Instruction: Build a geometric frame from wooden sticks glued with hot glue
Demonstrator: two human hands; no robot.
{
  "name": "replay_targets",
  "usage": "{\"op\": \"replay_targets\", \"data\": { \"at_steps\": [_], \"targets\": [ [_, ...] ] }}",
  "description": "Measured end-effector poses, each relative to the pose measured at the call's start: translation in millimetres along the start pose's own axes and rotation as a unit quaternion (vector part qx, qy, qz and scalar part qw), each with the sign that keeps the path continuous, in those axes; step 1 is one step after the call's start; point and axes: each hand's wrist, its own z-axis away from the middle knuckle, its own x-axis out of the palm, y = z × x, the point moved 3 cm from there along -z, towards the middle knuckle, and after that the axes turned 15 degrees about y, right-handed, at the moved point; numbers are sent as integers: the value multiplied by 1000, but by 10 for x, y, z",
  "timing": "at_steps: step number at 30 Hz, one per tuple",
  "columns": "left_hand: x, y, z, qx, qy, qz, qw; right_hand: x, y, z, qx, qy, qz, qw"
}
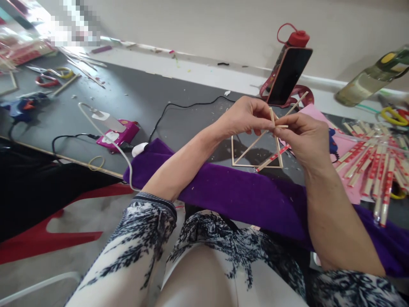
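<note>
My left hand (246, 115) and my right hand (303, 134) meet above a frame of thin wooden sticks (252, 164), each pinching it near its upper corner. The frame is roughly square with a diagonal stick across it, and it stands tilted over a grey mat (143, 102). My right hand also pinches a short stick piece (283, 126) that points toward the left fingers. A red-wrapped stick (271, 158) leans against the frame's lower right side.
A purple cloth (243, 192) lies across my lap. Several wrapped chopsticks (377, 166) lie at the right on pink paper. A phone (287, 76) leans on a red-capped bottle behind. A pink glue gun (116, 134), scissors (51, 76) and cables lie to the left.
</note>
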Motion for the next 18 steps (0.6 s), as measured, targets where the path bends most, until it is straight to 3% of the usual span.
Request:
{"op": "replay_targets", "data": {
  "at_steps": [6,11,18],
  "targets": [
    [-5,28,14,8,39,9,999,10,-7,0,11,-8,-9,1000],
    [-29,38,44,10,9,19,1000,26,-43,11,13,-8,-7,1000],
    [-16,-1,44,3,26,18,999,37,-15,9,21,-4,-12,1000]
  ]
}}
